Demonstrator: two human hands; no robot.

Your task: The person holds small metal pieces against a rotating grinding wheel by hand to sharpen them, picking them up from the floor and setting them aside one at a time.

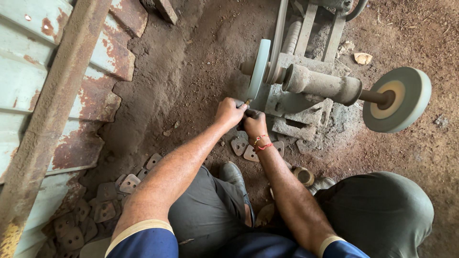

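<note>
Flat metal plates [103, 200] lie piled on the dirt floor [181, 71] near the knees. Farther out, left hand [228, 112] and right hand [255, 124] both pinch closed on one small workpiece [247, 102], pressed against the pale grinding wheel [258, 69]. Risk: fingertips sit just beside the wheel; a slip could draw them in.

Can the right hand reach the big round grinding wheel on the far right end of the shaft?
Probably yes: the right hand is at the left wheel, and only open dirt separates it from the right wheel.
</note>
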